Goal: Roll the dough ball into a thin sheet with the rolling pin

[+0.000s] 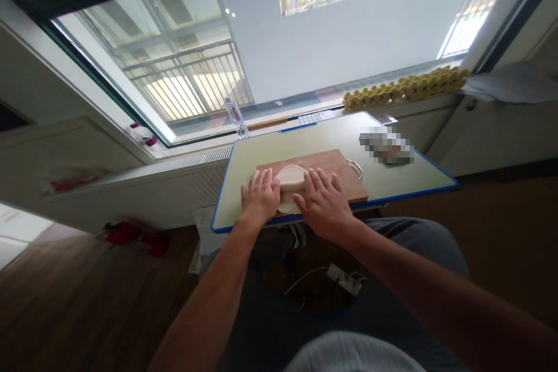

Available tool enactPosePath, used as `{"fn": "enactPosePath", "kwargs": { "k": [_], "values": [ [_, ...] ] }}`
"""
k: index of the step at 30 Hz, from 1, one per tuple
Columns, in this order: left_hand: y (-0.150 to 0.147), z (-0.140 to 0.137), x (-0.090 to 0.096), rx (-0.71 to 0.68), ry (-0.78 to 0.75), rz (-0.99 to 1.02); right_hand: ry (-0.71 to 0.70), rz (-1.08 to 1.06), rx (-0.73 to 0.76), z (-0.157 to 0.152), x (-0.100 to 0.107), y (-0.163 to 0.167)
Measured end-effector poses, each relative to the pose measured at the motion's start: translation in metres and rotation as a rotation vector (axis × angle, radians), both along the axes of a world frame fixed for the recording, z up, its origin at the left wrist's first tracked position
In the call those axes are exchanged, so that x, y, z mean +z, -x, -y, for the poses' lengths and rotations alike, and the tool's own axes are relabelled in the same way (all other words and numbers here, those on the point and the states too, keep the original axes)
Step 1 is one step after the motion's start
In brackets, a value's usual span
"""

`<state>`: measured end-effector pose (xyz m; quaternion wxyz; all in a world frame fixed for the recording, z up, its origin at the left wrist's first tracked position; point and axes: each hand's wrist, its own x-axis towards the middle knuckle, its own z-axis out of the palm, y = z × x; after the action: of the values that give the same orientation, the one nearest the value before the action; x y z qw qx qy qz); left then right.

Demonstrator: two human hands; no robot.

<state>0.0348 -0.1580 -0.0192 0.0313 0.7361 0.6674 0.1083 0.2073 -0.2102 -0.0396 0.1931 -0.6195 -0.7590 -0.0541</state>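
Note:
A pale round sheet of dough [288, 203] lies on a wooden cutting board [326, 158]. Across the dough runs a light-coloured rolling pin [292, 185], its ends hidden beneath my hands. My left hand [260, 195] rests on the pin's left end, fingers stretched forward and lying flat. On the right end lies my right hand [325, 200], with its fingers extended and the thumb spread toward the dough. The board has a metal handle [356, 170] on its right side and sits on a small, blue-edged table [244, 154].
A blurred-out object [387, 145] lies on the table's right side. Along the windowsill stand a clear plastic bottle [236, 118] and yellow egg-tray-like packaging [403, 88]. A power strip [344, 280] with cables is on the floor below; a red fire extinguisher [135, 237] lies at left.

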Motion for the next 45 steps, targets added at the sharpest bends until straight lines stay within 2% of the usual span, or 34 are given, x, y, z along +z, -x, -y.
{"fn": "enactPosePath", "kwargs": {
  "k": [4, 11, 15, 19, 23, 26, 31, 37, 41, 45],
  "values": [
    [0.003, 0.030, -0.008, 0.021, -0.069, 0.034, -0.070, -0.020, 0.034, 0.026, -0.012, -0.001],
    [0.008, 0.051, -0.019, 0.012, -0.183, 0.055, -0.160, -0.081, 0.070, 0.047, -0.026, 0.000],
    [0.014, 0.060, -0.019, -0.016, -0.230, 0.065, -0.176, -0.140, 0.094, 0.044, -0.019, -0.010],
    [0.015, 0.060, -0.016, -0.044, -0.220, 0.113, -0.125, -0.182, 0.082, 0.022, -0.001, -0.024],
    [0.014, 0.047, -0.010, -0.093, -0.256, 0.164, -0.044, -0.097, 0.144, -0.002, 0.013, -0.032],
    [0.013, 0.030, 0.000, -0.093, -0.290, 0.252, -0.016, -0.070, 0.162, -0.012, 0.014, -0.038],
    [0.004, -0.012, 0.017, -0.050, -0.369, 0.408, -0.021, -0.090, 0.001, -0.017, 0.008, -0.057],
    [-0.016, -0.051, 0.015, -0.107, -0.128, 0.318, 0.046, -0.010, -0.039, -0.019, 0.008, -0.072],
    [-0.020, -0.058, 0.013, -0.094, -0.146, 0.270, 0.011, -0.058, -0.117, -0.017, 0.002, -0.081],
    [-0.020, -0.064, 0.010, -0.122, -0.043, 0.203, -0.046, -0.133, -0.168, -0.015, -0.007, -0.092]
  ]
}}
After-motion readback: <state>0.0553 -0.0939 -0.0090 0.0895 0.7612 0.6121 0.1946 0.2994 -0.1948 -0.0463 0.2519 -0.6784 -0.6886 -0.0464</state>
